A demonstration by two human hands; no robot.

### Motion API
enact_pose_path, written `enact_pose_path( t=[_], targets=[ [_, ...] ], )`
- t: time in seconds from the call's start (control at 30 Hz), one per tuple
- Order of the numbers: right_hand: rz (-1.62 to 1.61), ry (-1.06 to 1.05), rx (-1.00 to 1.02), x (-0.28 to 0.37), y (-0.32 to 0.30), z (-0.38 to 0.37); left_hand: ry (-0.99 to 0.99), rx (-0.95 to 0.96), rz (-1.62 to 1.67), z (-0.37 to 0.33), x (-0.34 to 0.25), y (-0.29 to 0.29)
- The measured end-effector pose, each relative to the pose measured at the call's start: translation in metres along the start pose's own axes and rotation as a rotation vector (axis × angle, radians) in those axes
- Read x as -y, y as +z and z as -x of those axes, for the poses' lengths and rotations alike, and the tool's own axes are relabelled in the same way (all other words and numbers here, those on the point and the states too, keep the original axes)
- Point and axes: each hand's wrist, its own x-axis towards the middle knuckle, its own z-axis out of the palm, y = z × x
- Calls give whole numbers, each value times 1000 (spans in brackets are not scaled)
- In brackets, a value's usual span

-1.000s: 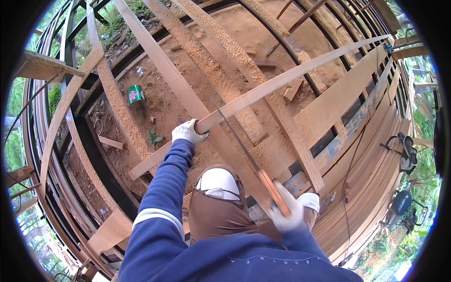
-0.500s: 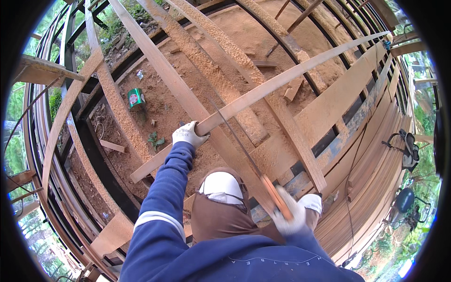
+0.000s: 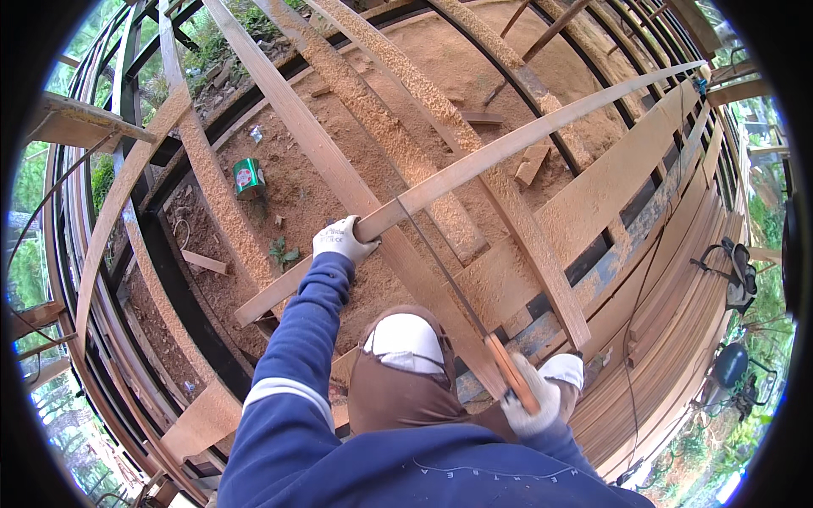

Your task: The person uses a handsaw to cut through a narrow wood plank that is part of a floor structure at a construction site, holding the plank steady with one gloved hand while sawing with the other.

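Observation:
My left hand [image 3: 341, 240], in a white work glove, is closed round a long narrow wooden board [image 3: 508, 154] that runs from lower left to the far upper right. In my right hand [image 3: 542, 400], also gloved, is the orange handle of a handsaw [image 3: 512, 374]. Its thin blade slants up and left and meets the board just right of my left hand. How deep any cut goes is too small to see. Under the board lies a wider plank [image 3: 330, 161], which the saw blade passes over.
Sawdust-covered beams [image 3: 381, 140] span the reddish ground. A green tin [image 3: 248, 179] stands on the soil at left. Stacked planks [image 3: 669, 339] fill the right side, with a black-and-grey bag [image 3: 739, 275] beyond. My bent knee [image 3: 405, 347] is between my arms.
My right hand has drawn the saw back slightly, toward me and to the right. The left hand stays on the board in nearly the same place.

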Motion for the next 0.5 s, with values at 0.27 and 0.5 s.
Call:
enact_pose_path(
  t=[0.27, 0.5],
  targets=[
    [-295, 116, -265, -39, 92, -138, 54, -15, 43, -1, -24, -2],
    [-64, 22, -34, -13, 3, 30, 23, -26, 18, 0, -7, 2]
  ],
)
